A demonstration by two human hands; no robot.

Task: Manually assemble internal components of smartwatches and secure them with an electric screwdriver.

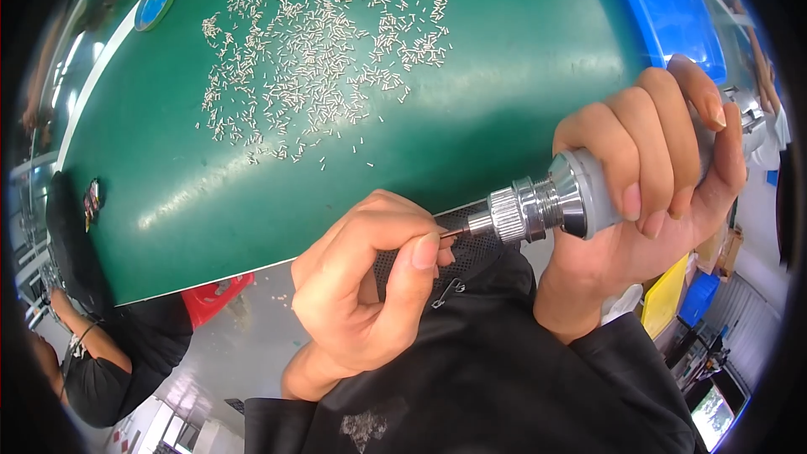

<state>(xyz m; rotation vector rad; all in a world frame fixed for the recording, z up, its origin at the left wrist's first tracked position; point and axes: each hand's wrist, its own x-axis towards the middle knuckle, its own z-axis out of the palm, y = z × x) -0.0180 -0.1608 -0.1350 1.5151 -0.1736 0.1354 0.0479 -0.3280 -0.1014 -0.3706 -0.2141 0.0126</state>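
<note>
My right hand (639, 151) wraps round the grey body of a powered screwdriver (576, 197), which lies nearly level and points left. Its front end is silver, with a knurled collar and a thin dark bit (455, 233). Thumb and forefinger of my left hand (366, 273) pinch the bit near its tip. Whether a small screw sits at that tip is hidden by the fingers. Beyond both hands, many tiny silver pin-like pieces (315, 59), perhaps screws, lie scattered over the green tabletop (504, 101).
A blue bin (672, 0) stands at the far right. Toward the far left edge lies a round blue-topped container (156, 2). Another person (105, 361) sits at the left, near a small dark cluttered item (92, 200). Under the near edge hangs something red (214, 298).
</note>
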